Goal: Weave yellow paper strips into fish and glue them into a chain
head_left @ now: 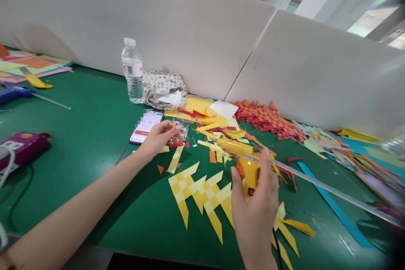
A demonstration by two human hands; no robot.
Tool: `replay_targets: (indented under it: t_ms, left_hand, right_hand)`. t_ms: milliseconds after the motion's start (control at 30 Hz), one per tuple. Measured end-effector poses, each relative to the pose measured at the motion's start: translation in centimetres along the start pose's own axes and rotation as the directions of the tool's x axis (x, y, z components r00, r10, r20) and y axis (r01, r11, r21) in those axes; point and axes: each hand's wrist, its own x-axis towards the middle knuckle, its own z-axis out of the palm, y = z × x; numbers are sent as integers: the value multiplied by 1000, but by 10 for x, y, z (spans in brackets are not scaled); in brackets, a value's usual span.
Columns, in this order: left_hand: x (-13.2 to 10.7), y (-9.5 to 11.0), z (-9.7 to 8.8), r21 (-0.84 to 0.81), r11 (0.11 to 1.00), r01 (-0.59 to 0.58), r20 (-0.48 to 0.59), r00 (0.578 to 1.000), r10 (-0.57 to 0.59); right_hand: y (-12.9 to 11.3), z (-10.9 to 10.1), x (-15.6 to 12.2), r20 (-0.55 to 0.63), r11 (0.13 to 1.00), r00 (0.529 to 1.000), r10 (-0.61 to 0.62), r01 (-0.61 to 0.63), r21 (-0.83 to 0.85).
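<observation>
My left hand point(162, 136) reaches to a small clear container point(181, 130) of tiny black-and-white pieces. Its thumb and fingers are pinched together at the container's edge; what lies between them is hidden. Held in my right hand point(255, 206) is a yellow hot glue gun point(251, 166), its nozzle toward the left and an orange light lit. A long translucent glue stick point(332, 192) runs out of its back. Below the gun lie woven yellow paper fish point(181, 187), partly behind my right hand. A yellow tassel point(299, 226) shows right of that hand.
A phone point(147, 126) lies beside my left hand, near a water bottle point(133, 71) and a spotted cloth pouch point(164, 88). Red-orange woven fish point(265, 118) are piled along the partition. Paper scraps and strips litter the green table point(95, 135). A purple power strip point(23, 149) sits left.
</observation>
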Motion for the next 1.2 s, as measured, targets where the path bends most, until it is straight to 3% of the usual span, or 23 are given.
replay_targets:
  t_ms: [133, 300, 367, 533, 733, 833, 1000, 1200]
  left_hand:
    - [-5, 1, 3, -57, 994, 97, 75, 993, -93]
    - [-15, 0, 13, -84, 981, 176, 259, 954, -149]
    - [-19, 2, 18, -54, 981, 184, 306, 939, -159]
    - [-25, 5, 25, 12, 991, 132, 389, 913, -126]
    - [-33, 1, 30, 13, 998, 62, 552, 831, -59]
    - [-36, 0, 32, 48, 999, 11, 574, 818, -37]
    - [-38, 1, 33, 110, 994, -28, 564, 825, -39]
    - [-40, 3, 34, 128, 987, -95, 567, 824, 6]
  right_hand:
    - [7, 0, 7, 104, 937, 968, 229, -248, 246]
    - [14, 4, 14, 203, 876, 948, 246, -307, 372]
    - [10, 3, 17, 280, 832, 919, 277, -376, 408]
    - [-8, 0, 18, 493, 601, 771, 404, -629, 492]
    - [-20, 4, 12, 567, 489, 726, 388, -684, 541]
    - [-24, 6, 10, 602, 429, 695, 393, -718, 548]
    - [-26, 6, 8, 628, 421, 687, 364, -723, 547]
    - [-20, 10, 4, 568, 487, 746, 347, -661, 570]
